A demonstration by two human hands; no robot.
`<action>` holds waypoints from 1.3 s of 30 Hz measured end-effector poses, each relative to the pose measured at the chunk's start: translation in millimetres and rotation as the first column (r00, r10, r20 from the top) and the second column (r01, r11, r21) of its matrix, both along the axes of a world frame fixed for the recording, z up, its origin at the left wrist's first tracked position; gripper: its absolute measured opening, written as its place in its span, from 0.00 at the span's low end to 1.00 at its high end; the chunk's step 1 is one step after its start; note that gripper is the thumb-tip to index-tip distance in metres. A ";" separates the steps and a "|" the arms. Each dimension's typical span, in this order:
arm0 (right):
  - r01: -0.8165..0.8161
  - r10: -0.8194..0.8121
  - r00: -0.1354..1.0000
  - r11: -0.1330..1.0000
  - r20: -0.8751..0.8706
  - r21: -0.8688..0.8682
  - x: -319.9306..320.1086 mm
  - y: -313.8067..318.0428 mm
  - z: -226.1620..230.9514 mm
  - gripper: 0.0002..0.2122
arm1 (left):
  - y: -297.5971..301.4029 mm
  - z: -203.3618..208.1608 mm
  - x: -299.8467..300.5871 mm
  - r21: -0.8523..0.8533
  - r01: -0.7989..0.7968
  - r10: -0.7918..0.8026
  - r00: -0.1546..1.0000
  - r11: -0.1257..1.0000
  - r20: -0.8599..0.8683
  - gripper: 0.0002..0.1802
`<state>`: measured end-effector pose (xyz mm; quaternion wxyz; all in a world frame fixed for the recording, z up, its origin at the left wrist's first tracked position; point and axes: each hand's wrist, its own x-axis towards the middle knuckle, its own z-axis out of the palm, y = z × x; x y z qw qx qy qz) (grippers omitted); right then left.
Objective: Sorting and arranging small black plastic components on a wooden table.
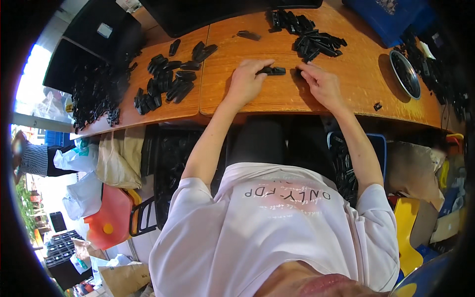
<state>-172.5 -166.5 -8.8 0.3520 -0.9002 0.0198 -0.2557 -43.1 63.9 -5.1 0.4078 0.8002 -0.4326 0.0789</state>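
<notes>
My left hand (246,81) is closed on a small, elongated black plastic part (275,71), which sticks out to the right past the fingertips just above the wooden table. A short gap away, my right hand (322,86) has its fingers drawn together in a pinch. Something dark shows at those fingertips, but I cannot tell if it is a held piece or shadow. Beyond the right hand lies a loose heap of similar black parts (316,44). Left of my hands, more black parts (163,79) sit in rough rows and clusters.
A single black part (249,35) lies farther back on the table (225,42). At the right stands a round metal bowl (405,74) with dark pieces inside, near a blue bin (391,20). Tiny black pieces (96,94) cover the left end. A small dark bit (378,106) lies near the front edge.
</notes>
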 end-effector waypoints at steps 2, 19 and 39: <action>0.080 -0.057 0.996 0.932 0.073 -0.353 -6.8 3.2 9.6 0.11 | 0.3 13.2 -9.5 -0.059 0.053 -0.063 0.980 0.997 -0.189 0.25; -0.200 0.221 0.974 0.948 0.056 -0.249 6.6 14.6 20.2 0.06 | 0.1 20.6 -7.2 0.018 0.124 -0.111 0.939 0.992 -0.326 0.19; 0.117 -0.058 0.988 0.886 0.142 -0.448 21.6 -64.2 11.8 0.19 | -13.8 24.8 45.1 0.034 -0.148 0.133 0.949 0.988 0.285 0.20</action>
